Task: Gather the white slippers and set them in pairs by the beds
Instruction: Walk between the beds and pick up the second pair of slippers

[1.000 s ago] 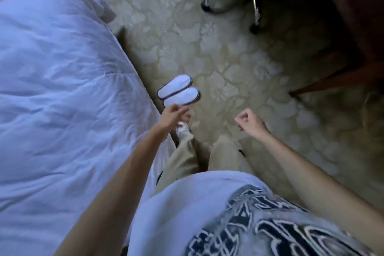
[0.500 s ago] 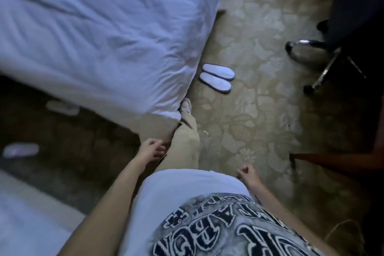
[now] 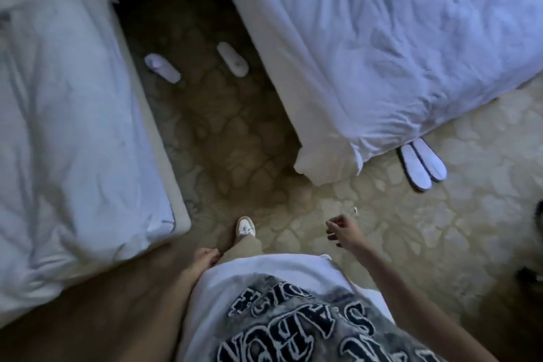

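Currently two beds fill most of the head view. Left bed (image 3: 67, 126) runs down the left edge, white duvet rumpled, pale base showing along its inner side. Right bed (image 3: 396, 38) sits at an angle across the upper right, white duvet hanging over its near corner. Patterned beige carpet (image 3: 382, 229) covers the floor; the aisle between the beds is in shadow, the area lower right is lit.

Person stands at the foot of the aisle: white T-shirt (image 3: 279, 303) with dark lettering, tan trouser leg, one white sneaker (image 3: 245, 227) forward on the carpet.

Slippers, four visible:
- Paired slippers (image 3: 421, 164): two white ones touching side by side on the lit carpet, heels tucked under the duvet overhang at the right bed's near side, toes pointing away from the bed.
- Loose slipper A (image 3: 162, 67): in the aisle, just beside the left bed's base, lying at an angle.
- Loose slipper B (image 3: 233, 59): in the aisle, nearer the right bed, also angled. Apart from A, not paired.

Hands:
- Left hand (image 3: 205, 256): low by the left hip, fingers curled in, nothing in it.
- Right hand (image 3: 340, 231): out over the lit carpet, fingers loosely curled, nothing in it. Well short of the paired slippers.
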